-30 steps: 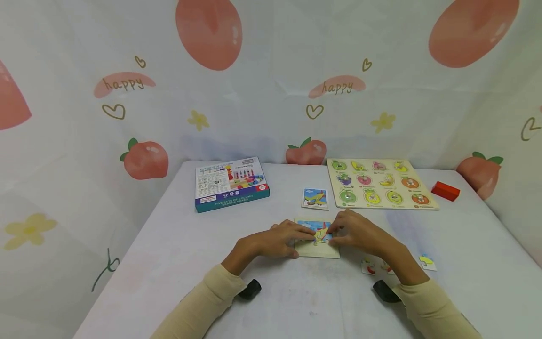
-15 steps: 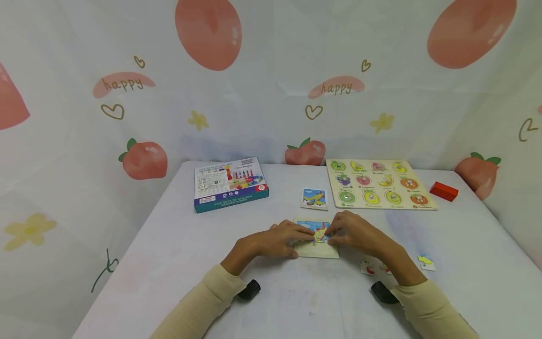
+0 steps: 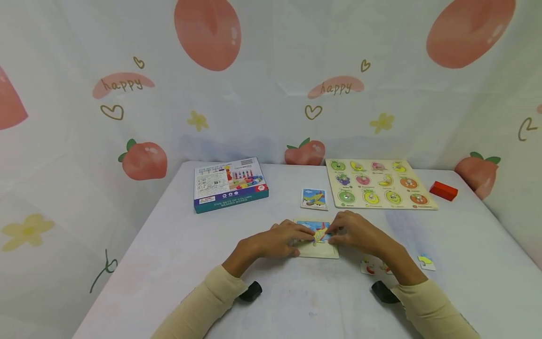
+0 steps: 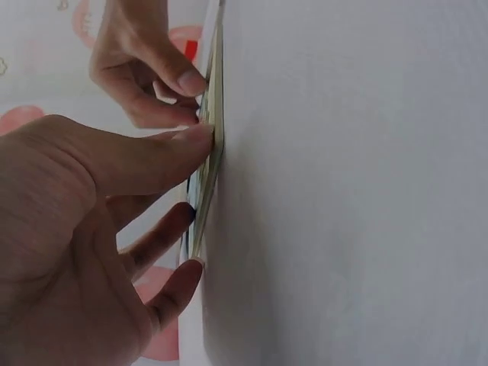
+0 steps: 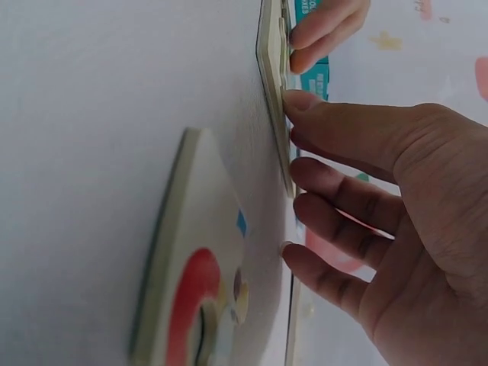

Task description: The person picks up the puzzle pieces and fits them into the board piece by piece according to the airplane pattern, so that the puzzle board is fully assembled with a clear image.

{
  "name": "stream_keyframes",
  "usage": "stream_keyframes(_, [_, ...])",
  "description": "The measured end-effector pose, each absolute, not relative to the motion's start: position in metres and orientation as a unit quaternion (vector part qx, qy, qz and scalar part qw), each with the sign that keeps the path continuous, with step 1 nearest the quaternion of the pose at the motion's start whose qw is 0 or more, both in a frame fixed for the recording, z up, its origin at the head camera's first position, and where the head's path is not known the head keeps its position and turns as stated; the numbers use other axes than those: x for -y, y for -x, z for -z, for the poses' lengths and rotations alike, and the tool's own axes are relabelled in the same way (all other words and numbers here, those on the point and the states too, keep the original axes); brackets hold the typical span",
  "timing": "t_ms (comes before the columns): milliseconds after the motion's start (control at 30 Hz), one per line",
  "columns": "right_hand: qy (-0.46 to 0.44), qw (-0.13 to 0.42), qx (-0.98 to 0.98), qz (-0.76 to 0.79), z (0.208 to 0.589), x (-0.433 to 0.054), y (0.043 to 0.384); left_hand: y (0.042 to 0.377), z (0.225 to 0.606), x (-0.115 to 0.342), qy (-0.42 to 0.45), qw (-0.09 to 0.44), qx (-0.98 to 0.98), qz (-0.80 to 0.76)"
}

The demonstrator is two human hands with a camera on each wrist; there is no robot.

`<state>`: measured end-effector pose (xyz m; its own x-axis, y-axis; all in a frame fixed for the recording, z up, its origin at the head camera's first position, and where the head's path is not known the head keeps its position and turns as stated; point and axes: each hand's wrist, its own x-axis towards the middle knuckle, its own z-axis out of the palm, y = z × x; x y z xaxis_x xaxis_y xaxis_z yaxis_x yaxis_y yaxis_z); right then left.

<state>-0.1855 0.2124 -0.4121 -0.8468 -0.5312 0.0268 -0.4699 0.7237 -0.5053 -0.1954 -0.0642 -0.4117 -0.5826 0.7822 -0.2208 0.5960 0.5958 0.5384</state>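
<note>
I'm holding left arm and right arm angled inward, fingertips nearly meeting. Left hand is lying back-up, left fingers mostly straight, left thumb standing apart. Right hand is arching, right thumb pointing leftward, lower right fingers fanning loosely. Pinching or just pressing: I'm not seeing clearly.
</note>
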Motion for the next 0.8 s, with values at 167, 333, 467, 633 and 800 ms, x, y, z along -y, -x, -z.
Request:
stream_keyframes(167, [0.266, 0.069, -0.926, 0.257, 0.412, -0.212, 0.186, 0.192, 0.410, 0.058, -0.414, 0.221, -0.859, -0.205])
stream_keyframes(333, [0.255, 0.076, -0.928, 0.261, 0.413, -0.212, 0.187, 0.188, 0.409, 0.054, -0.433, 0.217, -0.856, -0.179])
stream_keyframes(467, [0.251, 0.082, -0.927, 0.266, 0.412, -0.211, 0.187, 0.187, 0.408, 0.053, -0.433, 0.217, -0.860, -0.158])
stream_keyframes(633, [0.238, 0.085, -0.930, 0.267, 0.411, -0.214, 0.186, 0.187, 0.408, 0.053, -0.427, 0.224, -0.861, -0.161])
stream_keyframes(800, [0.232, 0.085, -0.931, 0.268, 0.412, -0.216, 0.188, 0.188, 0.407, 0.051, -0.424, 0.227, -0.863, -0.156])
